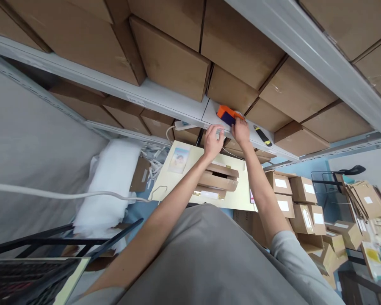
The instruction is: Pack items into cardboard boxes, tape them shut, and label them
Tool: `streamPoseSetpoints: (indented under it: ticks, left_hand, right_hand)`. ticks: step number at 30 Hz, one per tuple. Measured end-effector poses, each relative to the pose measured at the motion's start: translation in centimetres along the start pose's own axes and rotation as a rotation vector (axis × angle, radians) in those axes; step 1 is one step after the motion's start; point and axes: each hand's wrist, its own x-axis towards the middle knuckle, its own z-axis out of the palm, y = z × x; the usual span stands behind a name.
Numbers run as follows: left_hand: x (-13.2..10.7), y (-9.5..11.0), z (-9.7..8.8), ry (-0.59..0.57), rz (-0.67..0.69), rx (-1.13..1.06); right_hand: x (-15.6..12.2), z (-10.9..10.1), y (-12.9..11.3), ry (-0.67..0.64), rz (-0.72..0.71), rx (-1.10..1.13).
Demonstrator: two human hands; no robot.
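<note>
An orange and dark tape dispenser (pixel 226 115) rests on the white shelf ledge in front of the stacked boxes. My right hand (pixel 240 130) reaches up to its right end, the fingers closed around that part and partly hidden. Just left of it, my left hand (pixel 213 142) is at the shelf edge with loosely bent fingers, and nothing shows in it. A black and yellow utility knife (pixel 263 136) lies on the ledge to the right. Below my hands, a small cardboard box (pixel 217 181) with raised flaps sits on the pale table (pixel 241 199).
Large cardboard boxes (pixel 241 40) fill the shelf above. White wrap (pixel 109 182) stands left of the table, and a white cable (pixel 66 195) crosses the left side. Labelled boxes (pixel 282 192) are stacked at right. A picture card (pixel 179 159) lies on the table.
</note>
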Motion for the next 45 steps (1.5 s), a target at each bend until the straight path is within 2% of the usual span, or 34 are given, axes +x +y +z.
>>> streamPoseSetpoints:
  ticks: [2,4,6,9,12,14,17,22,26,28,34,39,45]
  left_hand:
    - [-1.8,-0.3,-0.8,-0.016,-0.084,-0.051]
    - [-3.7,-0.4,-1.6,-0.042,-0.150,-0.140]
    - [-5.7,-0.2,-2.5,-0.051,-0.175,-0.221]
    - [-8.5,0.5,-4.1,-0.030,-0.181,-0.234]
    - [-10.9,1.5,-5.8,-0.038,-0.178,-0.199]
    - [-12.1,2.1,-6.7,-0.073,-0.175,-0.210]
    - [-13.4,2.8,-7.7,-0.147,-0.179,-0.221]
    - [-13.9,3.6,-8.8,-0.229,-0.128,-0.191]
    - [-12.4,5.1,-10.5,-0.166,-0.093,-0.187]
    - [-11.2,6.4,-11.6,-0.154,-0.061,-0.166]
    - [-8.8,10.0,-13.6,-0.303,0.061,-0.094]
    - [-8.3,10.9,-13.9,-0.295,0.091,-0.059]
    - [-7.5,12.0,-14.2,-0.402,0.182,0.050]
  right_hand:
    - [-1.1,-0.2,-0.1,0.006,0.005,0.054]
    - [-3.5,-0.4,-1.2,0.026,0.031,0.166]
    - [-7.0,-0.2,-3.3,0.050,0.090,0.370]
    - [-13.3,0.0,-7.3,0.016,0.174,0.767]
    - [-18.2,-0.5,-10.7,-0.008,0.295,0.970]
    - [-20.1,-1.2,-11.9,-0.030,0.341,1.038]
    - [-21.2,-2.1,-12.2,-0.098,0.360,1.083]
    - [-21.8,-3.0,-11.6,-0.171,0.363,1.012]
    - [-23.1,-4.3,-11.3,-0.133,0.304,0.855]
    - [-23.9,-5.2,-11.1,-0.131,0.245,0.748]
    - [-25.0,-7.3,-9.6,-0.086,-0.019,0.478]
    - [-25.0,-8.5,-8.4,-0.055,-0.213,0.299]
    - [-25.0,-9.8,-7.7,-0.043,-0.314,0.162]
